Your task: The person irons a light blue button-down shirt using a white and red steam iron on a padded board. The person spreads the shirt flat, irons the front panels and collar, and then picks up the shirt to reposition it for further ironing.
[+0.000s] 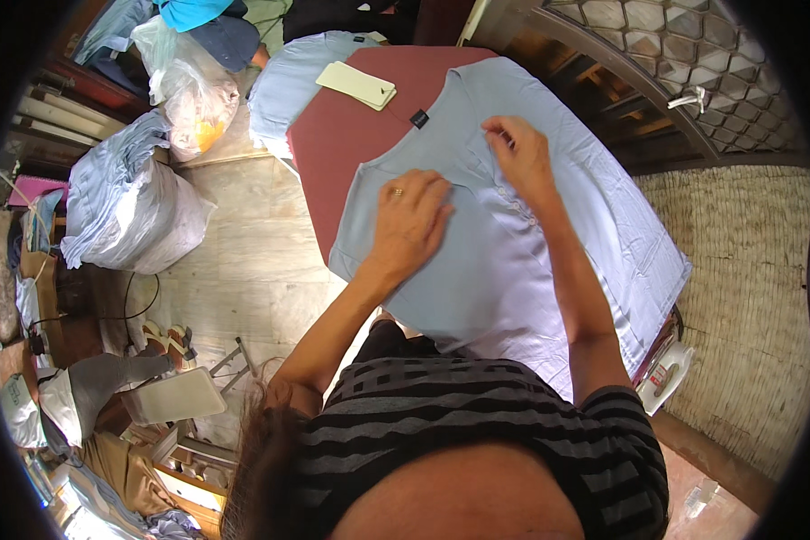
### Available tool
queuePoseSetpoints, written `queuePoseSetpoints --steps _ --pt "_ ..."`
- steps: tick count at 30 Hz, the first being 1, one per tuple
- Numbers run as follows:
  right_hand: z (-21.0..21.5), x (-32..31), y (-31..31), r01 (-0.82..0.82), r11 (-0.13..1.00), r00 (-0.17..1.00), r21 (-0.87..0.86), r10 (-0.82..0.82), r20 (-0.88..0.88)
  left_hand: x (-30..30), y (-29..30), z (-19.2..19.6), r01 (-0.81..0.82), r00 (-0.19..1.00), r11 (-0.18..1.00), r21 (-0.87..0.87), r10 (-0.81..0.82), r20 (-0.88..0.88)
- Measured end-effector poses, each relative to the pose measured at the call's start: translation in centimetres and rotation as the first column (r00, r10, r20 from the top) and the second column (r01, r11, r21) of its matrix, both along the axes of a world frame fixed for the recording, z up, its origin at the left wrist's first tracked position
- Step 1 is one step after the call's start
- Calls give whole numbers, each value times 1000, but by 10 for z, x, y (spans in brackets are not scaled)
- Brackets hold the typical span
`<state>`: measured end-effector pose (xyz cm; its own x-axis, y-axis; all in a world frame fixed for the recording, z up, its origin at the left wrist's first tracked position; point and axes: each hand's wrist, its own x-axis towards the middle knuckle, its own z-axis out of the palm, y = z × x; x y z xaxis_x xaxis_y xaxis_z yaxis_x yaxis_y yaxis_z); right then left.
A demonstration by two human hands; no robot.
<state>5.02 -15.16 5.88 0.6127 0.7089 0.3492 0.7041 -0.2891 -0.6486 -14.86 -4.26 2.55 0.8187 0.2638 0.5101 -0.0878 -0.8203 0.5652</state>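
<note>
Here, hands (411, 220) over creased blue fabric (484, 256)

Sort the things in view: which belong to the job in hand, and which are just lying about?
Job in hand:
light-blue garment, left hand resting on it, right hand near its buttons
maroon board underneath
pale card stack and white iron, probably

Lying about, it seems:
clear plastic bag
footwear
pale flat panel on the left
</note>
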Motion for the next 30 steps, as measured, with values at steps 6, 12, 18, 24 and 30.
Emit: queuePoseSetpoints --steps 6,12,18,24,30 --pt "-20 38 10 -129 989 935 -73 146 323 19 -25 -8 14 986 986 167 14 -166" --pt "-12 49 -8 -189 980 973 57 195 -121 36 -23 -9 15 992 966 258 19 -128" --pt "1 -12 -85 46 998 996 45 -42 -74 82 0 -12 -122 990 984 132 111 89" --pt "82 -69 -143 40 952 974 303 31 -226 88 -8 12 -46 993 998 -32 49 110" --pt "232 -109 -205 -271 761 962 589 188 199 61 -47 142 293 853 928 -231 -144 502"
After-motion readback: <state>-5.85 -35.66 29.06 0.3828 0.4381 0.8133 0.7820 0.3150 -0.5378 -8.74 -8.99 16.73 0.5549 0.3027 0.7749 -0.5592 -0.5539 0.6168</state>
